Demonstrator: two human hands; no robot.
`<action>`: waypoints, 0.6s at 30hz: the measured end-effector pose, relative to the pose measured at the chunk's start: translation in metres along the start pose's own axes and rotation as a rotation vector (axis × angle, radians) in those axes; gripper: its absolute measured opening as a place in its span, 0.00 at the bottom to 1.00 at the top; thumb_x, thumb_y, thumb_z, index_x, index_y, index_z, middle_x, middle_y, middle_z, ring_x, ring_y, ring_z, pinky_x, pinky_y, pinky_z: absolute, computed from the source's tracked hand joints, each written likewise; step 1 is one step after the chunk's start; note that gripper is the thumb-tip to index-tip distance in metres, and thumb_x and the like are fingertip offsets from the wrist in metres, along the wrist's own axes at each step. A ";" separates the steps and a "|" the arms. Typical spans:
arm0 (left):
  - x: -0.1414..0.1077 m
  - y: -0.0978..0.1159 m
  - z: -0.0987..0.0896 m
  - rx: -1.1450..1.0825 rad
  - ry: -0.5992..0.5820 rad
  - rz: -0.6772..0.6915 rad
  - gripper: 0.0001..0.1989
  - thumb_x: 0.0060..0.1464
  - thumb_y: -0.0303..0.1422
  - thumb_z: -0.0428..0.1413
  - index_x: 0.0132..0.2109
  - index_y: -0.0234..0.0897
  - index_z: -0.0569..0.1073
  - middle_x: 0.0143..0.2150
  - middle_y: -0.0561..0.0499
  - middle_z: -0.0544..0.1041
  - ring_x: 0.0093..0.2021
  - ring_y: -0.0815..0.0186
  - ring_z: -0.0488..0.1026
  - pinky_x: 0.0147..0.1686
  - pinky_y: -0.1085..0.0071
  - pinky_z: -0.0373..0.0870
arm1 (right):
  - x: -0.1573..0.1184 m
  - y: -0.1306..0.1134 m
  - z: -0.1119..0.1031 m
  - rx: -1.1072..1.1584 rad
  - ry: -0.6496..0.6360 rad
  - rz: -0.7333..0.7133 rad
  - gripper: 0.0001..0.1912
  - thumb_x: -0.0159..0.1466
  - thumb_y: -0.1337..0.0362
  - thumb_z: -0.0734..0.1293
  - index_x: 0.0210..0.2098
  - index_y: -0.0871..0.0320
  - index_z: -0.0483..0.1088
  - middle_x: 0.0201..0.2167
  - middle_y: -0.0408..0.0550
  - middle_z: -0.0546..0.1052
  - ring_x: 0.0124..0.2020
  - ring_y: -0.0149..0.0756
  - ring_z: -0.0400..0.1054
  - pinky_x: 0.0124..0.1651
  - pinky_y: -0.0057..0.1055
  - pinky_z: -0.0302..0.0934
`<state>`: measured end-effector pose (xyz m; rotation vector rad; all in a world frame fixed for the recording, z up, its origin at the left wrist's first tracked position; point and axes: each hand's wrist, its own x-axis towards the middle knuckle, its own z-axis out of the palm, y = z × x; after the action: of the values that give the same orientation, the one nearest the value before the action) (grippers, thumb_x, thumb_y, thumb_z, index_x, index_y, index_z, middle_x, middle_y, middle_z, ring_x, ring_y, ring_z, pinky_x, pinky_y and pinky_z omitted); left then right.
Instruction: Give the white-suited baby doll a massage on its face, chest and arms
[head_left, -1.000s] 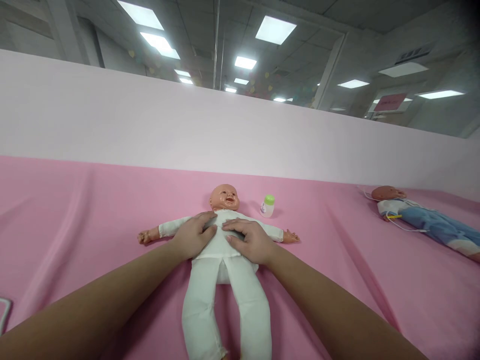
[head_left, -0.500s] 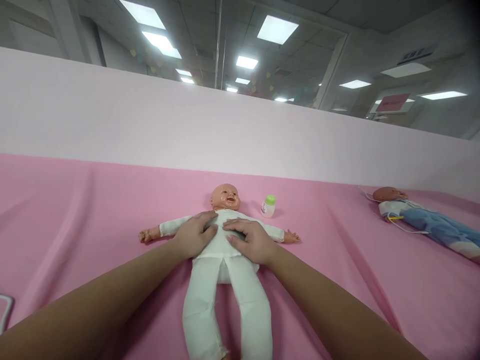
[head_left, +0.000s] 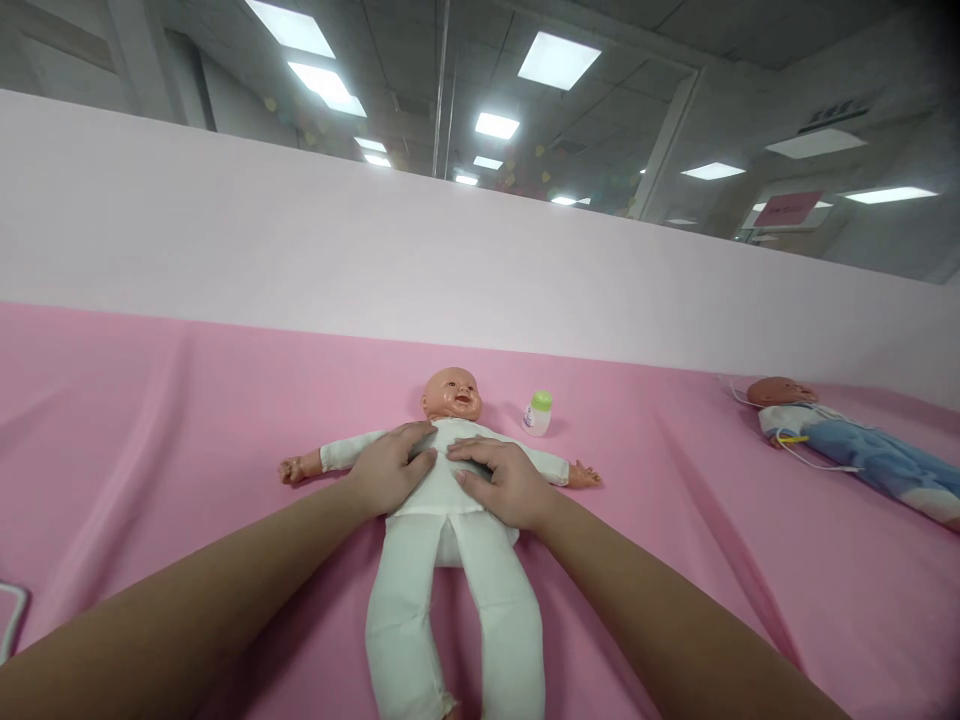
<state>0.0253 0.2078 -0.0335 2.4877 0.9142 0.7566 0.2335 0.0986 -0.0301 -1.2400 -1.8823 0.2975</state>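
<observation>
The left hand and right hand are resting open, palms down, partly hiding the chest of a glossy-headed, white-clothed doll lying on pink cloth, its feet mostly running out of view.

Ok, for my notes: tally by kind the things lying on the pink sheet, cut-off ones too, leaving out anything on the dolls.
Dolls: 2 (middle doll, right doll)
Bottle: 1
White bar, cut off at the left edge, exact kind unclear: 1
Total: 4
</observation>
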 end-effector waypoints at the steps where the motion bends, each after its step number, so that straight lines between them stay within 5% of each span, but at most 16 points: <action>1: 0.000 0.000 0.000 0.001 0.000 0.001 0.28 0.65 0.44 0.48 0.66 0.34 0.70 0.67 0.43 0.72 0.66 0.52 0.69 0.67 0.55 0.63 | 0.000 0.000 0.000 0.001 0.001 0.000 0.17 0.66 0.63 0.70 0.53 0.50 0.79 0.52 0.48 0.81 0.59 0.45 0.74 0.64 0.48 0.67; 18: 0.000 0.000 0.000 -0.005 0.007 0.013 0.29 0.65 0.44 0.48 0.65 0.33 0.71 0.66 0.42 0.73 0.65 0.52 0.70 0.67 0.56 0.63 | 0.000 0.000 0.000 0.004 0.004 -0.010 0.16 0.66 0.63 0.70 0.53 0.51 0.79 0.52 0.49 0.81 0.58 0.45 0.74 0.64 0.47 0.67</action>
<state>0.0255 0.2075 -0.0335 2.4906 0.8987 0.7706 0.2335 0.0986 -0.0302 -1.2275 -1.8829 0.2931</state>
